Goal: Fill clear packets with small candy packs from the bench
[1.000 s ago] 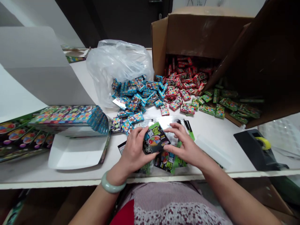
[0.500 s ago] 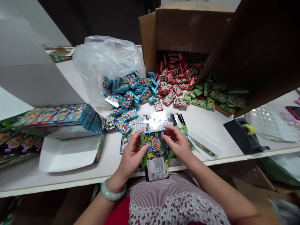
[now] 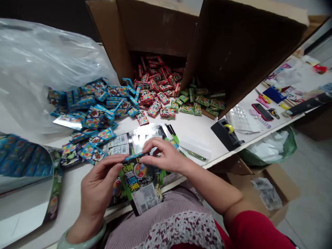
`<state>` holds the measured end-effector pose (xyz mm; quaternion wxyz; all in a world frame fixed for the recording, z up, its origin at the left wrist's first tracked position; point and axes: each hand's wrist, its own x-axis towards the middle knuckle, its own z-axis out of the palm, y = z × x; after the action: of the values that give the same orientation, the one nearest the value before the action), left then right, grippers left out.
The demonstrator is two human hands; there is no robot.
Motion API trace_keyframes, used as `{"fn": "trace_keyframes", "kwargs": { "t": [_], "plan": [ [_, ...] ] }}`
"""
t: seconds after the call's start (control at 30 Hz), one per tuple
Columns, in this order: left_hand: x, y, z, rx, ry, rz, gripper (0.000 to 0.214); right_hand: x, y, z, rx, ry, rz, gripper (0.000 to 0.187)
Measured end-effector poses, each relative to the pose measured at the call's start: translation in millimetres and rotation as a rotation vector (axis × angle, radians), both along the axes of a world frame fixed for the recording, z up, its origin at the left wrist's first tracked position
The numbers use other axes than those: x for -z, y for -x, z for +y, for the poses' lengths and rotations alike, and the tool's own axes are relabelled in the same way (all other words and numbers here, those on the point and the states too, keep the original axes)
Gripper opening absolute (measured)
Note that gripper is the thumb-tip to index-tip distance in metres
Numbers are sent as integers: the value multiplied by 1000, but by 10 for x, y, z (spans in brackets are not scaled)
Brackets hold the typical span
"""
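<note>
Between the two hands, a flat black-and-green printed sweet packet (image 3: 140,180), bearing a round multicoloured emblem and a white barcode label, is held over further packets on a white table top (image 3: 193,129). Its upper edge is pinched by the fingertips (image 3: 114,159) of the left hand (image 3: 100,185) and by those of the right hand (image 3: 166,155); neither hand is released or clenched. Just beyond both hands, glossy black-and-white printed packets (image 3: 121,143) lie flat. Ahead of the left hand, loose blue packets (image 3: 90,103) are heaped against a translucent polythene bag (image 3: 44,58). Ahead of the right hand, red packets (image 3: 155,77) spill from a brown corrugated cardboard box (image 3: 155,31), beside green packets (image 3: 202,102); a black tape dispenser (image 3: 225,133) stands further right.
</note>
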<state>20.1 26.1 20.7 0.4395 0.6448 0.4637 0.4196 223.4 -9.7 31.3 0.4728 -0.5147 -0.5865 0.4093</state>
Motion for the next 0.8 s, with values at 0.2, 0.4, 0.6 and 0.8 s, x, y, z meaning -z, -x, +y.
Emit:
{"fn": "trace_keyframes", "kwargs": {
  "t": [0.2, 0.4, 0.6, 0.8],
  "plan": [
    [-84, -84, 94, 0, 146, -65, 15, -104, -3, 98, -48, 214, 71, 19],
    [-157, -69, 102, 110, 173, -129, 11, -166, 6, 146, -131, 321, 74, 16],
    [-180, 82, 43, 305, 9, -92, 15, -190, -89, 13, -213, 30, -107, 10],
    [-90, 150, -13, 301, 12, -50, 10, -76, 77, -154, -102, -173, -208, 3]
  ]
}}
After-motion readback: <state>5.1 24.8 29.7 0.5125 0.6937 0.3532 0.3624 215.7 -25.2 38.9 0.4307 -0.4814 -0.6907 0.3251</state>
